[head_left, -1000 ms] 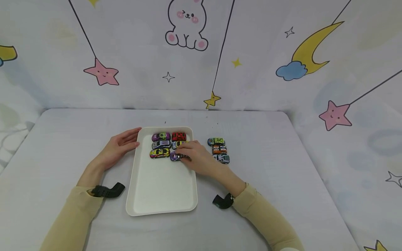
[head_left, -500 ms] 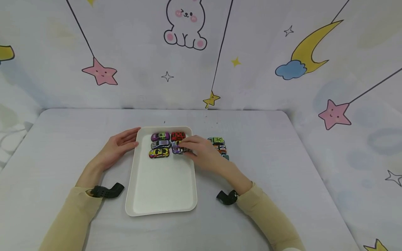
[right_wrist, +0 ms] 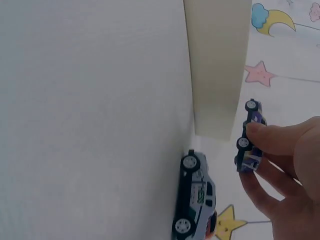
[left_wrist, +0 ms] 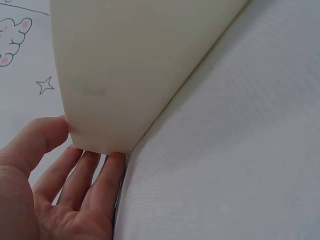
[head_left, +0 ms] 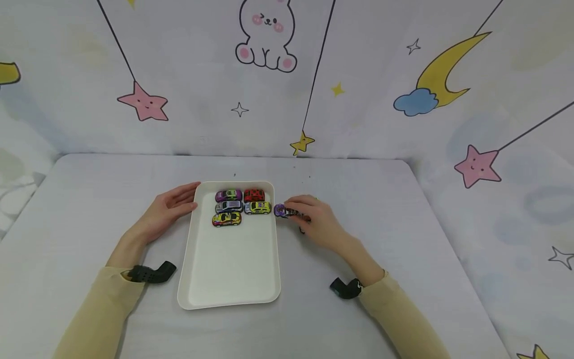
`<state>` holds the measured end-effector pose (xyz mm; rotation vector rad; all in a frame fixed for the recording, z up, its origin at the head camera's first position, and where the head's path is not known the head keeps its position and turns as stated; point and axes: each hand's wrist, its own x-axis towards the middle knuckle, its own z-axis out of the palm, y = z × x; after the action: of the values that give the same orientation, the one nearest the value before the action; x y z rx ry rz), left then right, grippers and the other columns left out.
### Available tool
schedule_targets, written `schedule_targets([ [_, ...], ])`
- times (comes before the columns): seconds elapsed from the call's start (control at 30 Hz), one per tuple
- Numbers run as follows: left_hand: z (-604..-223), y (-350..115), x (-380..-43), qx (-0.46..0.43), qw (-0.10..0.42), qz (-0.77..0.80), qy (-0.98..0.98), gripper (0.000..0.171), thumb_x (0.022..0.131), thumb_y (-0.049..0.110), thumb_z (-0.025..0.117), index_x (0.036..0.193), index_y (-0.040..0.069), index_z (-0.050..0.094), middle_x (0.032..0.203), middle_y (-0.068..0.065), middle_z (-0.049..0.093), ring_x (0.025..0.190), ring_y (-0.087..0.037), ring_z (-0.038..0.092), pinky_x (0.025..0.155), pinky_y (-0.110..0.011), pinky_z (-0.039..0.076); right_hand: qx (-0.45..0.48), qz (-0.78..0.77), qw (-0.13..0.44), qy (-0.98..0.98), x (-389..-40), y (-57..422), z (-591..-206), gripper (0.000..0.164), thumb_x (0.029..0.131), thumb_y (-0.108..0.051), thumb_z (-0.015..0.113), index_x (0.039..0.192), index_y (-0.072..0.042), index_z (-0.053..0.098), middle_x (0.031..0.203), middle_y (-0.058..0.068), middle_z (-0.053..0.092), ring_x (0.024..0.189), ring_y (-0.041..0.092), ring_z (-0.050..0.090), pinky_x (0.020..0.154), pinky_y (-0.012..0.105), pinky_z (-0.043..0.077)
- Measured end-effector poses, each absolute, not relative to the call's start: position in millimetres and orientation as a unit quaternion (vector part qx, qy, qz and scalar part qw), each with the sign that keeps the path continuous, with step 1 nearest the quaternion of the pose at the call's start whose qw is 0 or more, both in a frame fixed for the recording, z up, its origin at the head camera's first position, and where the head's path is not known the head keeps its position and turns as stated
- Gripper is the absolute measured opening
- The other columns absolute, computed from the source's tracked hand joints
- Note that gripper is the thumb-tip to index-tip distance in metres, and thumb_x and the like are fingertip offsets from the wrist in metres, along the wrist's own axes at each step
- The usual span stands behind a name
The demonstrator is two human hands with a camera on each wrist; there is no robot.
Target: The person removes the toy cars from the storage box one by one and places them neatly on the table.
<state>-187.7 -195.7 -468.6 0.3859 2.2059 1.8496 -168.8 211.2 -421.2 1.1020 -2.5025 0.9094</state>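
Looking at one white-covered table (head_left: 341, 324), with one white tray (head_left: 230, 269) on it. Got two grips: a loosely spread left grip (head_left: 165, 214) touching the tray's left wall near the far corner, and a right grip (head_left: 317, 222) pinching one purple toy car (head_left: 280, 211) off the table, just beside the tray's right wall. Counting five cars in the tray: purple-green (head_left: 228, 195), silver (head_left: 229, 206) and yellow-red (head_left: 226, 219) on the left; red (head_left: 254, 195) and yellow-silver (head_left: 257, 208) on the right. Also spotting one silver-grey car (right_wrist: 196, 200) outside, plus a bit of one orange car (right_wrist: 209, 227). Can't tell the full count there.
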Motion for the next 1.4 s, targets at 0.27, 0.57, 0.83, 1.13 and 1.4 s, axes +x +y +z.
schedule_targets([
  [0.27, -469.6, -197.2, -187.5, 0.133, 0.116, 0.63, 0.757, 0.063, 0.1, 0.017, 0.063, 0.155, 0.007, 0.035, 0.157, -0.024, 0.036, 0.132, -0.002, 0.05, 0.099, -0.01, 0.044, 0.368, 0.309, 0.156, -0.863, -172.9, 243.8, -425.0, 0.036, 0.081, 0.006, 0.078, 0.115, -0.002, 0.073, 0.117, 0.011, 0.07, 0.11, 0.027, 0.066, 0.087, 0.039, 0.058],
  [0.57, -466.4, -199.7, -187.2, 0.116, 0.116, 0.62, 0.768, 0.063, 0.099, 0.019, 0.064, 0.155, 0.011, 0.037, 0.158, -0.02, 0.037, 0.131, 0.001, 0.05, 0.098, -0.009, 0.044, 0.319, 0.307, 0.152, -0.884, -183.2, 275.3, -424.0, 0.036, 0.08, 0.01, 0.077, 0.113, -0.001, 0.073, 0.115, 0.011, 0.07, 0.108, 0.027, 0.066, 0.091, 0.04, 0.056],
  [0.83, -466.8, -198.9, -187.8, 0.106, 0.118, 0.628, 0.761, 0.063, 0.099, 0.018, 0.065, 0.154, 0.011, 0.038, 0.158, -0.018, 0.038, 0.13, 0.001, 0.051, 0.099, -0.01, 0.045, 0.268, 0.301, 0.123, -0.907, -193.8, 296.5, -428.8, 0.035, 0.082, 0.008, 0.076, 0.115, -0.003, 0.072, 0.117, 0.012, 0.071, 0.111, 0.029, 0.065, 0.096, 0.044, 0.053],
  [1.13, -467.0, -197.2, -187.3, 0.126, 0.115, 0.627, 0.76, 0.062, 0.1, 0.017, 0.063, 0.155, 0.008, 0.036, 0.157, -0.023, 0.036, 0.129, 0.003, 0.05, 0.098, -0.01, 0.045, 0.251, 0.287, 0.111, -0.918, -199.3, 309.8, -438.3, 0.036, 0.081, 0.013, 0.074, 0.114, -0.003, 0.072, 0.116, 0.013, 0.071, 0.11, 0.031, 0.065, 0.095, 0.046, 0.054],
  [1.4, -466.8, -194.6, -186.7, 0.138, 0.115, 0.628, 0.757, 0.062, 0.1, 0.017, 0.063, 0.155, 0.007, 0.036, 0.157, -0.025, 0.035, 0.133, 0.0, 0.048, 0.098, -0.009, 0.045, 0.242, 0.286, 0.104, -0.921, -201.4, 315.6, -444.9, 0.034, 0.082, 0.013, 0.073, 0.112, -0.002, 0.072, 0.115, 0.013, 0.071, 0.11, 0.031, 0.065, 0.095, 0.047, 0.053],
])
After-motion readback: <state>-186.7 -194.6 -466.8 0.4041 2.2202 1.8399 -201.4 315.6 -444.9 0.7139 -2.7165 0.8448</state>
